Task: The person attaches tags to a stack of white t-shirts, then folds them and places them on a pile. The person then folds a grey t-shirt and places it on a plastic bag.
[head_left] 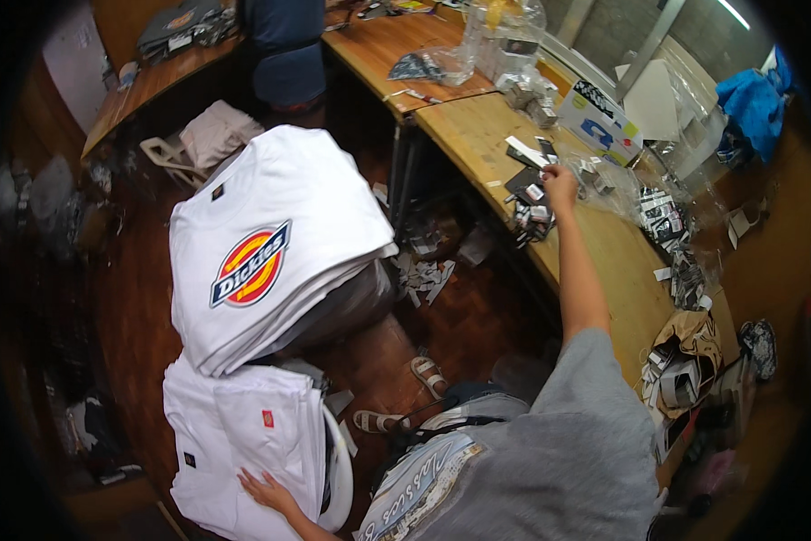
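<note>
The big stack of white shirts (pixel 279 243) sits left of centre, its top shirt showing a round red-and-yellow print, and the whole pile leans right and overhangs whatever dark thing props it up; my read is that a nudge from the near side could slide those upper layers off onto the floor. Below it, nearer, the lower shirt pile (pixel 243 442) rests on a white plastic chair (pixel 340 469), and the left hand (pixel 266 491) lies flat on it, fingers spread, pressing rather than gripping; if that hand drags, the top folded shirt could skew. Across to the right, the long wooden bench (pixel 604 261) runs far to near, and the right hand (pixel 560 180) reaches out to the tags (pixel 532 194) at its edge, fingers closed around a small cluster of them. That cluster hangs over the bench lip, so a loose pinch could drop tags among the scraps (pixel 428 275) already on the floor. Now containers: a clear plastic bag (pixel 604 185) just right of the hand holds more small tags; a white printed box (pixel 598 122) stands beyond it, contents hidden; a far clear bag (pixel 505 36) holds packed items I cannot make out; a torn brown paper bag (pixel 690 338) near the bench end spills paper slips.
</note>
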A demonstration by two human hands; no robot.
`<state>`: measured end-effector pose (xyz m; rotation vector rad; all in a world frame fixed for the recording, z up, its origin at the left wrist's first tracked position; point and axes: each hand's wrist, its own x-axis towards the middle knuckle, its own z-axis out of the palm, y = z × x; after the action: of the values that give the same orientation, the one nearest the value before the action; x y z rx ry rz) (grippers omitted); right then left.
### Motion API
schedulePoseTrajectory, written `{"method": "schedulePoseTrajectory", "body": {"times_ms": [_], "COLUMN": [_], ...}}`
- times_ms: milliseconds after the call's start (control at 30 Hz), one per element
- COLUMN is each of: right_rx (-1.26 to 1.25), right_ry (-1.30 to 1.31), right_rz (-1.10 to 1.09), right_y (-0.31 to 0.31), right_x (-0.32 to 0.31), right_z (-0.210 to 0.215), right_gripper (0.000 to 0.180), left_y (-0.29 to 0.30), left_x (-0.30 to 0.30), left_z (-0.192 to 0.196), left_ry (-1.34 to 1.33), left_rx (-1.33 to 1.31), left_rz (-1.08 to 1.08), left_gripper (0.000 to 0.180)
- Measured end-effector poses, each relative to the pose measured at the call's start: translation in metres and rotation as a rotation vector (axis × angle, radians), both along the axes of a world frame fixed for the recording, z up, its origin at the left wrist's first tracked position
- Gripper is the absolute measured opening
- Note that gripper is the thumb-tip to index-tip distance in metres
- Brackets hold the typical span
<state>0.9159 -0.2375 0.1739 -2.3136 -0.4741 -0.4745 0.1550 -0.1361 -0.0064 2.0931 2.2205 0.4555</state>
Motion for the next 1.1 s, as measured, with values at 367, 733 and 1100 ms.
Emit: {"method": "schedulePoseTrajectory", "body": {"times_ms": [367, 733, 1100], "right_rx": [-0.102, -0.681, -0.845], "right_ry": [0.014, 0.109, -0.047], "right_rz": [-0.111, -0.330, -0.219], "right_y": [-0.016, 0.002, -0.005], "right_x": [0.181, 0.208, 0.219], "right_z": [-0.007, -0.026, -0.033], "right_gripper": [0.015, 0.025, 0.022], "left_y": [-0.042, -0.080, -0.036], "left_x": [0.099, 0.131, 0.219], "left_z": [0.044, 0.079, 0.123], "left_ry": [-0.009, 0.038, -0.137], "left_rx": [0.067, 0.159, 0.190], "left_rz": [0.063, 0.086, -0.128], "left_gripper": [0.038, 0.037, 0.038]}}
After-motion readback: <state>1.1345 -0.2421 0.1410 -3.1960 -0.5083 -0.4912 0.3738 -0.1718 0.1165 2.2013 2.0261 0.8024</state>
